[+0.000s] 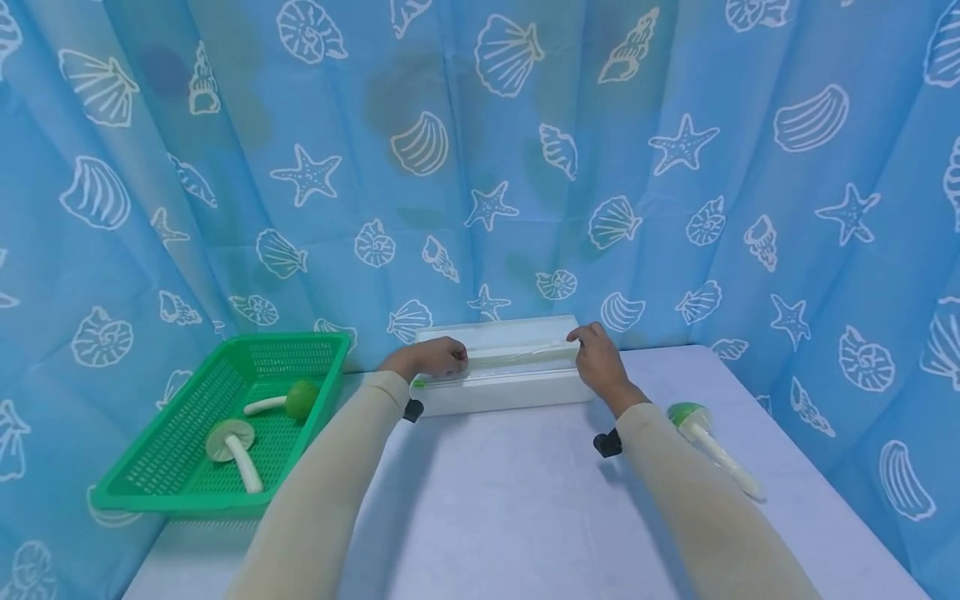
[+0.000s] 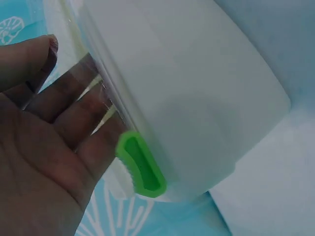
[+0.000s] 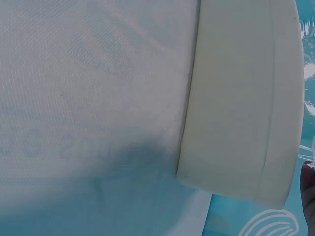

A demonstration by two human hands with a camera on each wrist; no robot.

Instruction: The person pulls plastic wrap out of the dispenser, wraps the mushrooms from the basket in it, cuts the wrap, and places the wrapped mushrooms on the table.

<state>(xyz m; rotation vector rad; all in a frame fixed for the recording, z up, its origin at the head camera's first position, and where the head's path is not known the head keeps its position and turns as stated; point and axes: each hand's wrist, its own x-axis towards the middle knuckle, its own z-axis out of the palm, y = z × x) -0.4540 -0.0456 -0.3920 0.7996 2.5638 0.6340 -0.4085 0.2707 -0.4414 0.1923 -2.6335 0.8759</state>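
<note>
A white cling film dispenser, its lid raised at the back, stands at the far side of the table. On its front left edge sits a green slide cutter. Clear cling film stretches between the hands above the opening. The left hand pinches the film at the left end, thumb and forefinger together; its other fingers lie behind the film in the left wrist view. At the right end, the right hand pinches the film. Only a dark fingertip of it shows in the right wrist view.
A green plastic basket at the left holds two green-capped, white-stemmed mushroom-like objects. A third such object lies on the white-covered table at the right. A blue shell-print curtain hangs closely behind the dispenser.
</note>
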